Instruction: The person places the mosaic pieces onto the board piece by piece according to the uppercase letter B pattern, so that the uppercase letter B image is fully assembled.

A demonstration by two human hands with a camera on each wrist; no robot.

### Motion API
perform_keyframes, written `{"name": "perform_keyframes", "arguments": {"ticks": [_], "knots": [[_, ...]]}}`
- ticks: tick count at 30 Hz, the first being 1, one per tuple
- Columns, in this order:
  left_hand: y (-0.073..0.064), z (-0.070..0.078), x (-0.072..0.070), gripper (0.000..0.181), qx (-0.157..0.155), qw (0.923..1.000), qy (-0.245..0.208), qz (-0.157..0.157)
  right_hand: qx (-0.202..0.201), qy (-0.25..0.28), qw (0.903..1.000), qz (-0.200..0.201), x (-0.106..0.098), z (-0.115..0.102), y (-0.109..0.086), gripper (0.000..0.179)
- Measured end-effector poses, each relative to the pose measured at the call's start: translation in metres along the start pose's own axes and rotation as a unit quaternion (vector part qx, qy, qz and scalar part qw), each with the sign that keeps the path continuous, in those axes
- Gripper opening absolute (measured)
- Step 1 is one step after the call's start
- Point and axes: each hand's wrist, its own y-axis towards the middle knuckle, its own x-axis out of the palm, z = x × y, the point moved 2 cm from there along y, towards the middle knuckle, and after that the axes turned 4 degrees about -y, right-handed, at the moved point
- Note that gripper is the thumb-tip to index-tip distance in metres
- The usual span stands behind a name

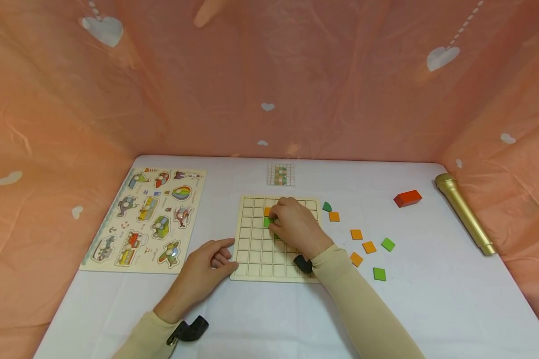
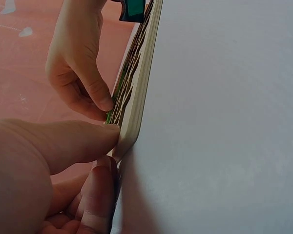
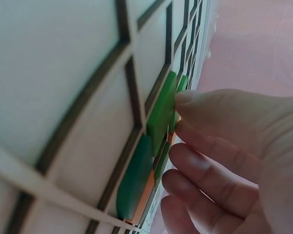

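Note:
My left hand (image 1: 204, 271) rests at the left edge of a wooden grid board (image 1: 249, 257), thumb and index fingertips touching that edge. Over the board's upper middle, my right hand (image 1: 296, 224) pinches a small green square tile (image 1: 267, 223) between thumb and index finger, low in the grid. An orange tile (image 1: 267, 212) lies just above it. The right wrist view shows another green tile (image 3: 161, 114) set in a cell nearer the camera, with a dark green piece (image 3: 135, 180) beside it. Part of the grid is hidden under my right hand.
Right of the board lie loose orange squares (image 1: 357, 234), green squares (image 1: 379, 273) and a dark green rounded piece (image 1: 327, 206). A pattern card (image 1: 280, 175) lies behind the board. A picture puzzle (image 1: 145, 219) is left; a red block (image 1: 407, 199) and gold tube (image 1: 464, 214) are right.

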Motion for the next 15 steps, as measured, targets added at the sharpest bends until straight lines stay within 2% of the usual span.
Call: {"name": "perform_keyframes", "arguments": {"ticks": [9, 15], "knots": [[-0.0007, -0.0006, 0.0003, 0.056, 0.005, 1.0, -0.001, 0.001, 0.004, -0.002, 1.0, 0.0, -0.0001, 0.0, -0.0007, 0.015], [-0.0007, -0.0005, 0.0007, 0.057, 0.001, 1.0, -0.004, 0.0, 0.018, 0.027, 0.9995, 0.002, -0.0071, 0.0073, -0.0048, 0.015]]}}
